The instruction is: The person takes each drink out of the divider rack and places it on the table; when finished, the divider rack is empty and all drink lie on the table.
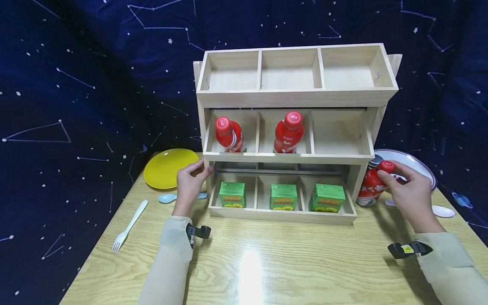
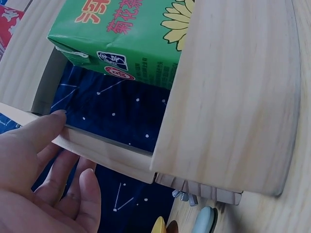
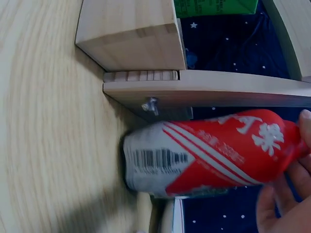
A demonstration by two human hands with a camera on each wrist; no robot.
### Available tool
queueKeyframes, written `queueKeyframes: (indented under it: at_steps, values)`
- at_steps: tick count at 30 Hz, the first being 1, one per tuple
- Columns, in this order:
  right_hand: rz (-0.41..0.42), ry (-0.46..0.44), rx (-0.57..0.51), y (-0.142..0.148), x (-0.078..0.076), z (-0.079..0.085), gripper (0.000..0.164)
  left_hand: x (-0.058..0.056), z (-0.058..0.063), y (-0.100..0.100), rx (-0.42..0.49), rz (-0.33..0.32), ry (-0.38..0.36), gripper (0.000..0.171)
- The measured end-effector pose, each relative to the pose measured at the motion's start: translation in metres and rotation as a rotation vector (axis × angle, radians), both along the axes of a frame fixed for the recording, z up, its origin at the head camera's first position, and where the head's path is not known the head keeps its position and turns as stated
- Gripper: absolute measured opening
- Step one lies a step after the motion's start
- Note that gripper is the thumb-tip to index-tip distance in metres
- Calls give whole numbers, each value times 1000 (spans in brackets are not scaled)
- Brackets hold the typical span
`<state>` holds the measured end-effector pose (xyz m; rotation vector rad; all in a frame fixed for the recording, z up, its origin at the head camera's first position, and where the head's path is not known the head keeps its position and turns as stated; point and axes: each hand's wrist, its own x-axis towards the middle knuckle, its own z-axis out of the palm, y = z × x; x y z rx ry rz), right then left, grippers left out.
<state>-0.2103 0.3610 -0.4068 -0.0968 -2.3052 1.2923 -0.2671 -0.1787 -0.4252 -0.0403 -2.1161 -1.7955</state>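
Observation:
My right hand (image 1: 413, 195) holds a red plastic bottle (image 1: 370, 187) by its neck, just under the red cap, beside the rack's right side. The right wrist view shows the bottle's red and white label and barcode, with its base close to the tabletop. My left hand (image 1: 190, 182) grips the left upright of the wooden rack (image 1: 282, 217), thumb on one side and fingers on the other. Two red bottles, one on the left (image 1: 230, 137) and one in the center (image 1: 288, 134), stand in the middle tier. Green drink cartons (image 1: 284, 197) fill the bottom tier's three compartments.
Left of the rack are a yellow plate (image 1: 167, 167), a white fork (image 1: 129, 226) and a light blue spoon (image 1: 167, 198). On the right, a white plate with a dark rim (image 1: 423, 167) and a white spoon (image 1: 443, 211) lie behind my hand. A grey-lidded container (image 1: 375, 160) is partly hidden.

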Motion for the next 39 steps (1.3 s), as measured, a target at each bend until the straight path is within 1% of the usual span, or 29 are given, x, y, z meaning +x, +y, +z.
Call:
queueKeyframes:
  at_steps: [2,5,7,8,10,11,12,14,15,17,18,20,24,27,30,34,39]
  values:
    - [4,-19,17,2,2,0,45,-1,-1,1,13,-12,13,42]
    - [20,-55,72,5,3,2,50,-1,-1,2,20,-9,32,40]
    - [2,-78,134,5,6,5,56,-1,-2,2,11,-3,41,40]
    - [-23,-77,156,4,8,6,57,0,-2,2,1,-1,45,40]
    - [-85,-35,193,1,12,10,57,0,-2,2,-15,-3,45,41]
    - [-116,2,204,-2,15,12,57,0,-2,2,-26,-1,44,42]
    - [-137,62,203,-5,17,15,57,0,-2,2,-34,0,43,42]
    - [-146,193,194,-13,20,21,55,1,-2,1,-35,5,39,41]
    - [-131,255,195,-18,22,25,55,1,-2,1,-32,10,37,41]
    - [-78,344,186,-28,26,35,54,2,-1,0,-43,25,35,40]
    - [-42,381,170,-35,28,40,52,2,0,0,-45,27,33,39]
    - [23,422,145,-50,34,53,49,2,0,0,-53,33,29,39]
    - [154,467,108,-83,45,80,45,2,0,3,-52,40,19,38]
    - [248,495,85,-106,47,96,44,2,1,4,-40,34,15,39]
    - [350,541,38,-127,43,109,43,3,2,4,-35,32,9,39]
    - [450,574,48,-156,37,125,45,4,2,3,-41,47,9,38]
    - [500,550,84,-186,27,143,52,5,4,4,-67,51,17,37]
